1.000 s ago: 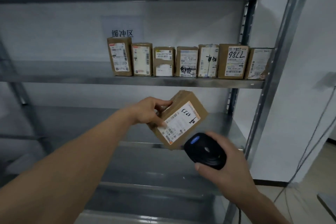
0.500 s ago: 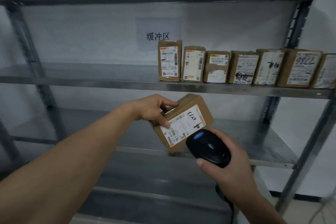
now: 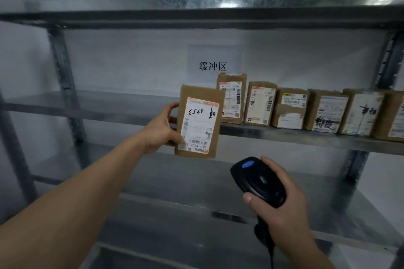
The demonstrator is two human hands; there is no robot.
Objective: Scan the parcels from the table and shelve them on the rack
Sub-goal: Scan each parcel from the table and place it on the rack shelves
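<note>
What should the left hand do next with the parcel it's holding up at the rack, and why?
Probably set the parcel upright on the middle shelf, just left of the leftmost shelved parcel. The left hand holds it upright at shelf height beside that row, bare shelf lies there, and the right hand holds the scanner below, away from its label.

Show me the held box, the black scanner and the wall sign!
held box [image 3: 200, 122], head view, on its white label.
black scanner [image 3: 260, 181], head view, its dark top.
wall sign [image 3: 212, 66], head view, its black writing.
</note>
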